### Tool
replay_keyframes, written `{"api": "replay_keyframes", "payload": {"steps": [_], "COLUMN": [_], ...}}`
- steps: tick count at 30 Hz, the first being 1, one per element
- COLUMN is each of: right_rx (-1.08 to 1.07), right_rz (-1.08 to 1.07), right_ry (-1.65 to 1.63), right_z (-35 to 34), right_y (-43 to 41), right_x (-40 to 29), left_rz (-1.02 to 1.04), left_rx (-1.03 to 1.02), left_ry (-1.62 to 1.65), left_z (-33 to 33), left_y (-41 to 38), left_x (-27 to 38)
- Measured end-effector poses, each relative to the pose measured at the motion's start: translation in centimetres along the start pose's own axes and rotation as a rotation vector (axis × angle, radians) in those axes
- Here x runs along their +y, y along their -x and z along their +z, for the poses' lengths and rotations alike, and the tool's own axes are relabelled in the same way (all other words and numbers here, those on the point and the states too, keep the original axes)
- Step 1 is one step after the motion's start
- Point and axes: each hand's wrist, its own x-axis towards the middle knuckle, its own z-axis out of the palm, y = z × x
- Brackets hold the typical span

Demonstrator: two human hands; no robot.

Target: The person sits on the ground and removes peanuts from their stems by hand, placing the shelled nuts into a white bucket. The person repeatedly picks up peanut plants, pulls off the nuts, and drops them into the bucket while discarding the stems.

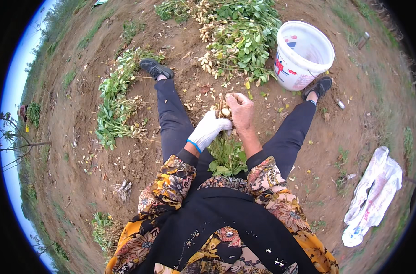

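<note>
My left hand (210, 128), in a white knitted glove with a blue cuff edge, grips a peanut plant (227, 156) near its roots. The plant's green leaves hang down toward my lap between my legs. At the root end, pale peanut pods (225, 112) show between my two hands. My bare right hand (242, 109) is at these roots with thumb and forefinger pinched together. Whether a pod sits between those fingertips is hidden. Loose pods and bits of dry leaf lie on the soil just beyond my hands.
A large heap of peanut plants (242, 44) with pods lies ahead. A white plastic bucket (297, 73) stands by my right shoe (319, 87). More plants (115, 99) lie in a row at left. A crumpled white sack (372, 198) lies at far right.
</note>
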Motion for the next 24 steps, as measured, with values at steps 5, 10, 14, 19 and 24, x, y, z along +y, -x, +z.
{"api": "replay_keyframes", "payload": {"steps": [5,10,14,19,24], "right_rx": [-0.212,-0.166,-0.039,0.118,0.274], "right_rz": [0.124,0.147,0.386,0.467,0.756], "right_ry": [-0.033,0.059,-0.070,-0.136,-0.443], "right_z": [-1.6,-1.9,-1.0,0.0,-1.1], "right_y": [-2.8,-4.6,-4.7,-5.4,-6.3], "right_x": [2.7,3.8,4.8,7.2,9.2], "left_rz": [-0.021,-0.119,-0.147,-0.144,-0.141], "left_rx": [0.145,0.225,0.275,0.314,0.353], "left_ry": [-0.268,-0.434,-0.485,-0.445,-0.383], "left_z": [1.1,2.1,2.1,1.6,1.3], "left_y": [-1.0,-2.4,-3.0,-3.8,-3.1], "left_x": [-0.8,-0.4,-0.7,-2.7,-2.9]}}
